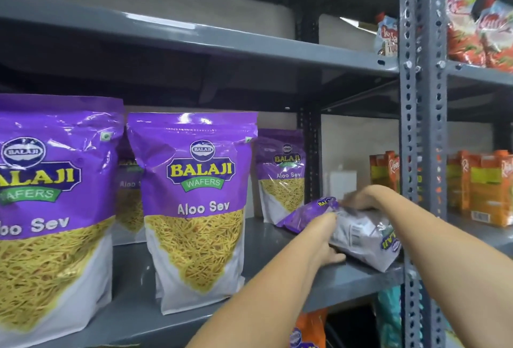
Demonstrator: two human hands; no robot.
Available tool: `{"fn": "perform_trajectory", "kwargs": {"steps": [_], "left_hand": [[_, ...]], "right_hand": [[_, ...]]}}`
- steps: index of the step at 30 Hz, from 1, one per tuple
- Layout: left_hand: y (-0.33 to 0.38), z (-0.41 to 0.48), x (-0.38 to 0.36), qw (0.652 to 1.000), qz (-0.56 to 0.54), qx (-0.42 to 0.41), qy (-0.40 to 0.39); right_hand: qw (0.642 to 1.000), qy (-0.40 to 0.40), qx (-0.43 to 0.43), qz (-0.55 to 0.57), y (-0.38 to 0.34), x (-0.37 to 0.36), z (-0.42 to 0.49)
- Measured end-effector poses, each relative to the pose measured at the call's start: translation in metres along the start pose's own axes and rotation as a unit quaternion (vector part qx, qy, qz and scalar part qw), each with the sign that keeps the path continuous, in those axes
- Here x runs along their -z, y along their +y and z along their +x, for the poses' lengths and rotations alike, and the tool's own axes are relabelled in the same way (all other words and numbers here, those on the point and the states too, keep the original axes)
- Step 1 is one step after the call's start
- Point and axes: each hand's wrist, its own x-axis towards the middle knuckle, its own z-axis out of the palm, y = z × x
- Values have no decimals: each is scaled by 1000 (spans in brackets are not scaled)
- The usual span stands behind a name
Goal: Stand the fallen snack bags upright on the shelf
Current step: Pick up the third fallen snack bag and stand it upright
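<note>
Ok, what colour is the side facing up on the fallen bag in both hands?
Mostly silver-white with a barcode, purple at its top end, on the fallen bag; head view.

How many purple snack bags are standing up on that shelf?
4: a purple Aloo Sev bag far left, one front centre, one half hidden between them, one at the back. More may be hidden.

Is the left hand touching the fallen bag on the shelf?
Touching. In the head view, the left hand presses against the near end of the fallen bag, with its fingers over the bag's top edge and no gap between them.
</note>
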Motion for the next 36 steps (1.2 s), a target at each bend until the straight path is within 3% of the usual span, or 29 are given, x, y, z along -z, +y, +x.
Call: {"fn": "perform_trajectory", "kwargs": {"steps": [6, 9, 13, 18, 24, 26, 32, 36], "left_hand": [[-5, 20, -15, 995, 16, -75, 60], [-2, 27, -9, 986, 20, -132, 101], [14, 27, 9, 940, 105, -258, 195], [16, 14, 36, 842, 261, -385, 274], [-5, 5, 49, 749, 438, -404, 292], [-10, 6, 49, 731, 470, -404, 285], [-16, 9, 51, 731, 461, -413, 287], [-21, 5, 52, 725, 447, -422, 310]], "right_hand": [[993, 42, -27, 109, 11, 0, 11], [970, 79, -29, 228, 18, 0, 11], [901, 127, 43, 414, 15, -5, 14], [800, 103, 158, 570, -2, -35, 19], [718, 114, 189, 660, -7, -77, 27], [708, 144, 180, 668, -8, -83, 17], [686, 141, 201, 685, -6, -84, 12], [631, 98, 206, 741, -1, -75, 4]]}}
